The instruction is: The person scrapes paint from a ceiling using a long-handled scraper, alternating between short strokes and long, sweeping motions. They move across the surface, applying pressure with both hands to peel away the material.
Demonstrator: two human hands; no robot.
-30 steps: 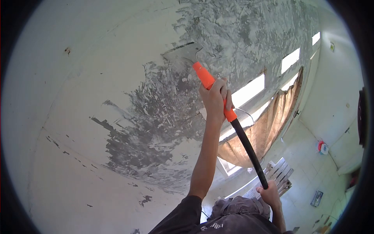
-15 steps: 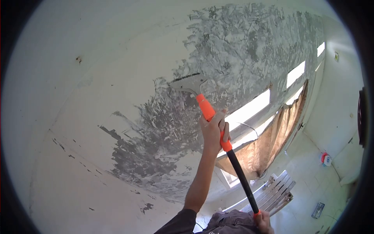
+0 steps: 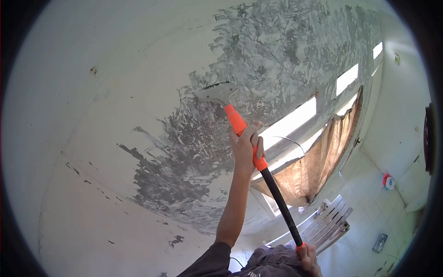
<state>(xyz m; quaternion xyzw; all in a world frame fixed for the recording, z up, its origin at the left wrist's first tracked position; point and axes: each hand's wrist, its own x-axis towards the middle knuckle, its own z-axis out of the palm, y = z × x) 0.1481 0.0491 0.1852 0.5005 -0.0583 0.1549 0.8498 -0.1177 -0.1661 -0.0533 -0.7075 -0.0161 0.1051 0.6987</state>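
A long-handled scraper (image 3: 283, 206) with orange grips and a black shaft slants up across the middle of the view. Its wide metal blade (image 3: 216, 93) rests against the wall, at the border between pale coating and a rough grey patch (image 3: 194, 152). My left hand (image 3: 245, 147) is wrapped around the upper orange grip, arm stretched upward. Low in the view, my right hand (image 3: 308, 261) closes on the orange end of the shaft, near my body. Part of the blade's far edge blends into the wall.
Bright window openings (image 3: 290, 121) and a brown hanging cloth (image 3: 318, 161) lie right of the shaft. Below them stands a slatted white bench (image 3: 330, 221). On the floor are a red-and-white container (image 3: 387, 181) and a small flat tray-like object (image 3: 380, 243).
The scraper blade and my left hand have shifted a little left and slightly up. Both hands keep their hold. The whole view has also shifted slightly.
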